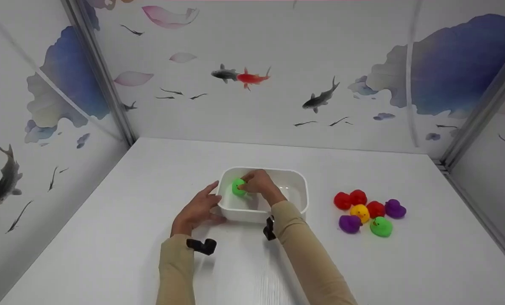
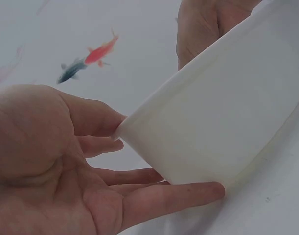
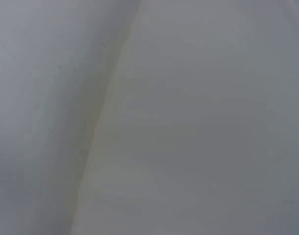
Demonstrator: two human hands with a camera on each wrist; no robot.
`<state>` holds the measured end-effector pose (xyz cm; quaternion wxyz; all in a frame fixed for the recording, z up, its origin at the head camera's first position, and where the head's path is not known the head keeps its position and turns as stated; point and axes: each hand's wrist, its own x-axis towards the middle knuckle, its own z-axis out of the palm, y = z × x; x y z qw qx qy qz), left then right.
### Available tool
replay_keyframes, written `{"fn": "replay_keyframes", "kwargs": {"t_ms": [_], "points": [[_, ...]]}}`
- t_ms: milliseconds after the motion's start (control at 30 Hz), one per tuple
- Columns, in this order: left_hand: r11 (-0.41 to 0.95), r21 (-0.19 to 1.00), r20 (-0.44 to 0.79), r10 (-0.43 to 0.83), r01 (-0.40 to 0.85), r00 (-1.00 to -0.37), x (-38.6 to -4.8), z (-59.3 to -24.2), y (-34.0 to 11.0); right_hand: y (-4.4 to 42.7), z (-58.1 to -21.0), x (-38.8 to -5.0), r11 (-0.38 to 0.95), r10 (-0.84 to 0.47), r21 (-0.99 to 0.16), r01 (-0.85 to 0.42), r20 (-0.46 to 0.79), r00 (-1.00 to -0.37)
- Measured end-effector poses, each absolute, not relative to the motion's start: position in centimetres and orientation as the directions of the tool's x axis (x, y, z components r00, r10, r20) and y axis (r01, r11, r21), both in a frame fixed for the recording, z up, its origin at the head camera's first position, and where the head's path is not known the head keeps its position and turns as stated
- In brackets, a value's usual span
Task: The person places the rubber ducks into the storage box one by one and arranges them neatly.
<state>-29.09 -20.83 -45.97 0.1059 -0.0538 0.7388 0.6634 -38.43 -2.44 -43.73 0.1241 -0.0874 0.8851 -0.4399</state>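
Note:
A white rectangular tub (image 1: 264, 217) stands on the table. My right hand (image 1: 260, 183) reaches over its near wall and pinches a green rubber duck (image 1: 238, 187) inside, at the left end. My left hand (image 1: 197, 209) is at the tub's left end. In the left wrist view, its fingers (image 2: 173, 198) lie fairly straight against the outside of the tub (image 2: 218, 103), and the thumb touches the rim corner. The right wrist view holds only the tub's outer wall (image 3: 198, 127) and some tabletop; the right hand and duck are out of sight there.
Right of the tub sits a loose cluster of rubber ducks: several red ones (image 1: 342, 201), a yellow one (image 1: 359, 213), two purple ones (image 1: 350, 224) and a green one (image 1: 381, 227). Panels printed with fish (image 1: 252, 79) enclose the white table (image 1: 176, 159) at the back and sides.

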Motion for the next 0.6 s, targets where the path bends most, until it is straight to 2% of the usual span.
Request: {"fn": "replay_keyframes", "kwargs": {"t_ms": [233,600], "points": [[0.143,0.96,-0.251,0.063,-0.24,-0.966,-29.5,-45.4,-20.5,-1.9,-43.0,-38.7,0.596,-0.276,-0.802,-0.03,-0.17,-0.946],[0.159,0.952,-0.269,0.031,-0.261,-0.963,-29.1,-45.5,-20.8,1.2,-39.0,-36.7,0.511,-0.406,-0.856,-0.085,-0.153,-0.901]]}}
